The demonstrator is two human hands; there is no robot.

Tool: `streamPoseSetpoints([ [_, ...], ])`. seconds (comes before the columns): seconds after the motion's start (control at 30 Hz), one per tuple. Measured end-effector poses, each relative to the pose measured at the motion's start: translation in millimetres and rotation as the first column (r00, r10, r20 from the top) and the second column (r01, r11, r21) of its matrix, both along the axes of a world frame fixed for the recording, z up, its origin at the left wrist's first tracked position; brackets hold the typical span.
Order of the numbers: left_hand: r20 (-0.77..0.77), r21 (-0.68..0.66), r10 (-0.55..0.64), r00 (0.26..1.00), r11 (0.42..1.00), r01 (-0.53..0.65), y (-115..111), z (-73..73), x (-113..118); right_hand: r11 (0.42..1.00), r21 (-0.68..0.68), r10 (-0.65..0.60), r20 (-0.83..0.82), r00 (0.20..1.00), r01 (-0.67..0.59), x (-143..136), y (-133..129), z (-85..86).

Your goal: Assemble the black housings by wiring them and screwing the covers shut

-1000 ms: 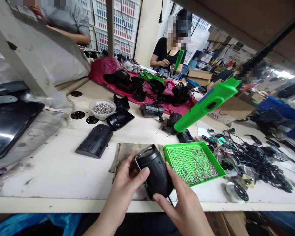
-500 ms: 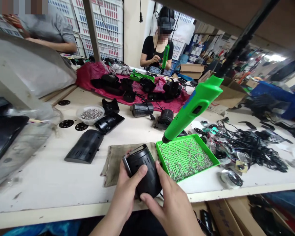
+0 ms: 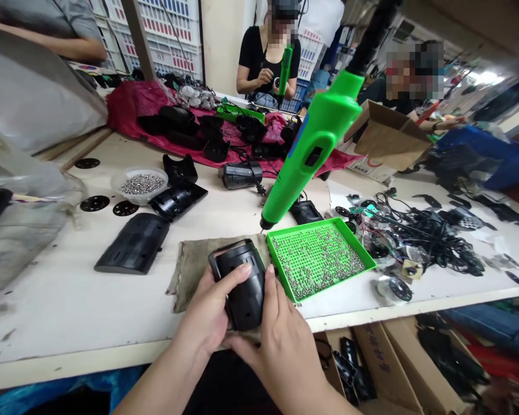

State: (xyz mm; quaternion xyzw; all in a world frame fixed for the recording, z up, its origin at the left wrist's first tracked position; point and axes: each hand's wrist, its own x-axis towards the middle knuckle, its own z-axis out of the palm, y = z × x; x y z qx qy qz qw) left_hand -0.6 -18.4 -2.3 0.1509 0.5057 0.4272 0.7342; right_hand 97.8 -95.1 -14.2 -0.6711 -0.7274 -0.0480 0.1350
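A rounded black plastic housing (image 3: 245,291) with slots in its side is held between both hands above a folded brown cloth (image 3: 189,268). My left hand (image 3: 210,308) grips it from the left, thumb lying across the upper face. Along its right side my right hand (image 3: 283,328) presses with the fingers, the thumb at the lower end. A green electric screwdriver (image 3: 309,155) hangs just beyond, bit pointing down near the cloth. Right of the housing sits a green tray (image 3: 281,271) with many small screws.
At left are a bowl of screws (image 3: 140,187), black shell parts (image 3: 132,245) and black discs (image 3: 94,203). Tangled cables (image 3: 445,248) lie at right. More black parts rest on red plastic sheeting (image 3: 130,109). Other people work beyond the bench; open cartons (image 3: 384,357) stand below it.
The view has shifted, so the bench things appear further left and higher. Both hands still hold the housing, now turned more upright. Another person has come into view at the right back.
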Motion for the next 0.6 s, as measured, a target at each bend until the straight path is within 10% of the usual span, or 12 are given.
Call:
streamPoseSetpoints([
  [0.6, 0.051, 0.053, 0.141, 0.989, 0.988, -0.143, -5, -1.0, 16, 0.994, -0.049, -0.105, -0.106, 0.989, 0.101, -3, 5, -2.3],
])
